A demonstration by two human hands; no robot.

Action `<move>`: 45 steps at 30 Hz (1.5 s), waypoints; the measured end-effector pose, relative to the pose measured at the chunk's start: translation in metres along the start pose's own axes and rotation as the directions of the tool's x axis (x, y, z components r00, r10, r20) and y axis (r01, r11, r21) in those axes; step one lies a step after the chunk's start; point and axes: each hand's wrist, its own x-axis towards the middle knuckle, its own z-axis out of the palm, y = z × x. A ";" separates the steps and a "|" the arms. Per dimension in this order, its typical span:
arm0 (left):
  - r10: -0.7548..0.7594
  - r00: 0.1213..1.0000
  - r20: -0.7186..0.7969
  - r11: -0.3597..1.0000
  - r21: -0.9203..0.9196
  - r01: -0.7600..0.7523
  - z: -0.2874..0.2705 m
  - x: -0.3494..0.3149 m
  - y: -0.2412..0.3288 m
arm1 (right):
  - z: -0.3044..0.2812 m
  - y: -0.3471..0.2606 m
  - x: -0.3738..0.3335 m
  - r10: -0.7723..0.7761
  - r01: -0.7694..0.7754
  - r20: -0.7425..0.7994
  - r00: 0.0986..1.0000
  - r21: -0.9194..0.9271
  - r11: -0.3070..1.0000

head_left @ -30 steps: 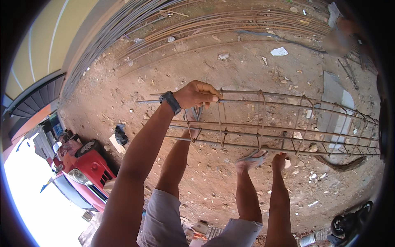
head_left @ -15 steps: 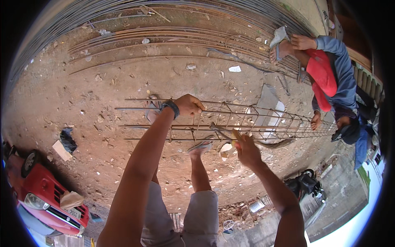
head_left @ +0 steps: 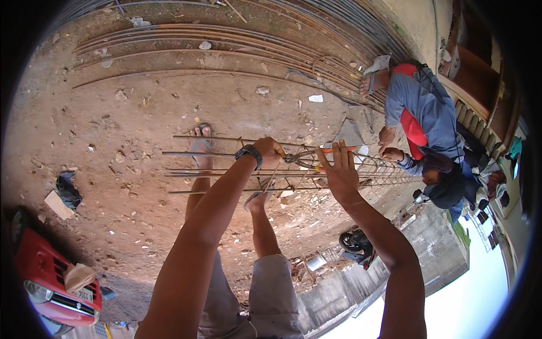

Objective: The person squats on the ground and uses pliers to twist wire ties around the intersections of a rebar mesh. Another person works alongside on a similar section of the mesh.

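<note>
A long rebar cage (head_left: 226, 170) of thin steel bars with square stirrups runs from in front of me toward the right. At its upper bars my left hand (head_left: 271, 151) is closed, fingers curled on the cage; exactly which bar or stirrup it grips is partly hidden. My right hand (head_left: 341, 172) holds a pair of pincers (head_left: 305, 155) with orange-red handles, its fingers stretched across the upper handle. The pincers' jaws are at the upper bars, just right of my left hand. My sandalled feet stand under and beside the cage.
A co-worker (head_left: 423, 113) in a blue-grey top crouches at the cage's far right part, hands near the bars. Long loose rebars (head_left: 186, 37) lie across the dirt beyond. A red car (head_left: 53, 277) is at lower left, a motorcycle (head_left: 357, 244) at lower right.
My right hand has raised the pincers from the lower bars to the upper ones, beside my left hand. My left hand has shifted slightly right. The co-worker has bent forward over the cage.
</note>
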 end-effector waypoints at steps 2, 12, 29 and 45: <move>0.007 1.000 0.026 1.000 -0.023 -0.006 0.001 0.002 -0.004 | -0.006 -0.001 0.003 -0.012 0.012 -0.007 1.000 0.003 1.000; -0.019 0.999 0.049 0.998 -0.057 0.021 -0.002 0.004 -0.005 | -0.012 0.000 0.005 -0.122 0.120 -0.028 0.992 -0.082 0.989; 0.020 0.997 0.072 1.000 -0.005 -0.020 0.000 0.011 -0.013 | -0.026 -0.001 0.007 -0.133 0.124 -0.094 0.987 -0.091 0.988; 0.068 0.992 0.104 0.998 -0.009 -0.068 -0.003 0.004 -0.007 | -0.013 -0.003 0.001 -0.114 0.105 -0.090 0.989 -0.101 0.989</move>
